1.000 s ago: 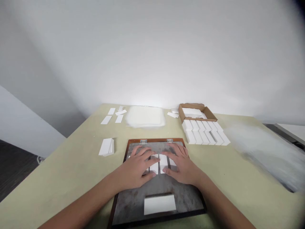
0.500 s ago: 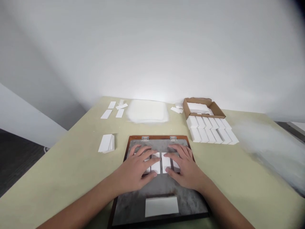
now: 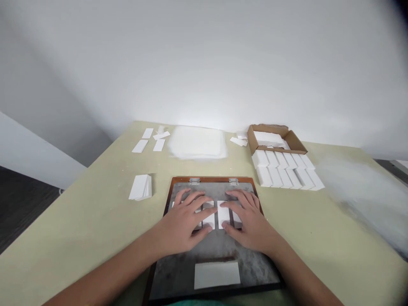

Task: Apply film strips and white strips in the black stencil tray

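A grey hinged plate [image 3: 219,246] lies on a brown wooden base [image 3: 213,179] in front of me. Across its middle runs a row of small white cards [image 3: 209,217], set apart by dark gaps. My left hand [image 3: 183,223] rests over the left cards, palm down and fingers spread. Over the right cards lies my right hand [image 3: 251,223], its fingers also apart, with fingertips on or close to a white card [image 3: 223,212]. Both hands partly cover the outer cards. A wider white rectangle [image 3: 217,275] sits on the near part of the plate.
Left of the plate is a stack of white cards [image 3: 140,187]. Loose cards [image 3: 140,146] lie at the back left, more scraps [image 3: 238,141] at the back centre. A cardboard box [image 3: 280,149] stands behind rows of white card stacks [image 3: 276,177] on the right.
The camera view has shifted slightly, so the table and its contents sit a little higher in the picture. Both hands keep nearly the same pose on the cards.
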The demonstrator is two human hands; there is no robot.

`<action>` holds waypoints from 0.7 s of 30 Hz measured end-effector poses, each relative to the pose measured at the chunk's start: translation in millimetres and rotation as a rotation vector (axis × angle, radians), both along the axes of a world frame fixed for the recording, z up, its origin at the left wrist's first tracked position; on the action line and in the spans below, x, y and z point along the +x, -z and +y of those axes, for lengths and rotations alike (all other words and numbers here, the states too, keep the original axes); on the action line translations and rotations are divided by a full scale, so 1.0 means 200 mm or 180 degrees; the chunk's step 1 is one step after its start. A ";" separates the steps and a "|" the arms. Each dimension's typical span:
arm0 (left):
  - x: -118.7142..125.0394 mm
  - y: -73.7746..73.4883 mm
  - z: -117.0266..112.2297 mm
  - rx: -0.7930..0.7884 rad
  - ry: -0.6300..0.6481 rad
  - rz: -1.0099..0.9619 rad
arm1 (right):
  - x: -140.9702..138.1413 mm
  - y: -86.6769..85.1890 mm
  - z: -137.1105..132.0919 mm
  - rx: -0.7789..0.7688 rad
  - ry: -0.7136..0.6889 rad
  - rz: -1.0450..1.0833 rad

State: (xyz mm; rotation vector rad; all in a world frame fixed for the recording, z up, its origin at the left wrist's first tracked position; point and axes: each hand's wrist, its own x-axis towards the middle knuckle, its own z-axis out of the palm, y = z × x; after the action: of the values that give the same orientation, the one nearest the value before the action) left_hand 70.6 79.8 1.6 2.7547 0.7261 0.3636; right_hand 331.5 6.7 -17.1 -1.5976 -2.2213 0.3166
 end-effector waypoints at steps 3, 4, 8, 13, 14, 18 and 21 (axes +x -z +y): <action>-0.01 0.00 0.00 0.0039 0.0009 -0.0053 | 0.00 0.00 0.00 0.0011 0.0014 0.0008; -0.01 0.00 0.00 0.0051 0.0019 -0.0070 | 0.00 0.00 0.00 0.0016 0.0013 0.0012; -0.02 -0.01 -0.01 0.0103 0.0029 -0.0145 | -0.01 -0.01 0.00 0.0058 0.0004 0.0030; -0.06 -0.04 -0.01 0.0231 -0.0004 -0.0129 | -0.01 -0.02 -0.01 0.0161 -0.0051 0.0032; -0.08 -0.05 0.00 0.0259 -0.0048 -0.0083 | -0.01 -0.02 -0.01 0.0184 -0.0065 0.0029; -0.16 -0.06 0.02 0.0235 -0.0138 0.0149 | -0.01 -0.02 -0.01 0.0275 -0.0063 0.0032; -0.19 -0.06 0.02 0.0189 -0.0094 0.0216 | 0.00 -0.01 -0.01 0.0347 -0.0025 0.0062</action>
State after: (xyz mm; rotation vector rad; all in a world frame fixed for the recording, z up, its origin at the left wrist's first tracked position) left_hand 33.3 83.4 13.0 2.8270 0.7855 0.3037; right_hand 331.9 4.7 -14.7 -1.5228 -2.1915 0.2087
